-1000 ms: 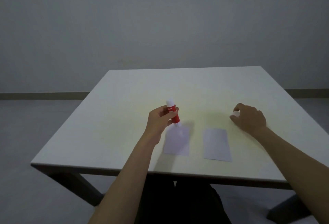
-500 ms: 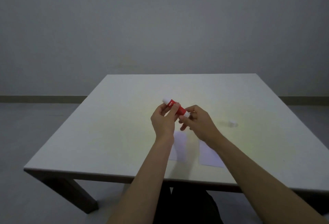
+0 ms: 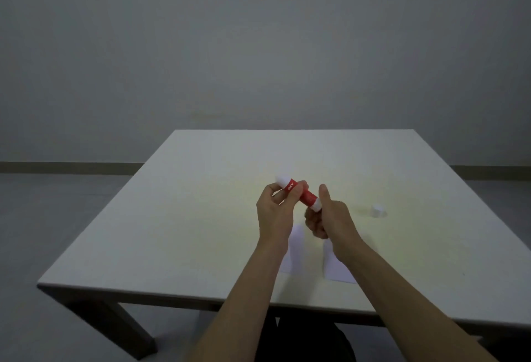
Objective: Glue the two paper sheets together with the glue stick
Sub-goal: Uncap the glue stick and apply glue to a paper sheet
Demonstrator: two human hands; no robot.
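Both hands (image 3: 301, 215) on glue stick (image 3: 304, 196)

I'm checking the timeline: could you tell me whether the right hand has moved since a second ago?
Yes. The right hand has left the white cap on the table and moved leftward to the glue stick.

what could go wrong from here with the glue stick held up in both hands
The glue stick is held in the air by the left hand and right hand, so a slip could drop it onto the paper sheets below. The loose cap might get knocked off the table.
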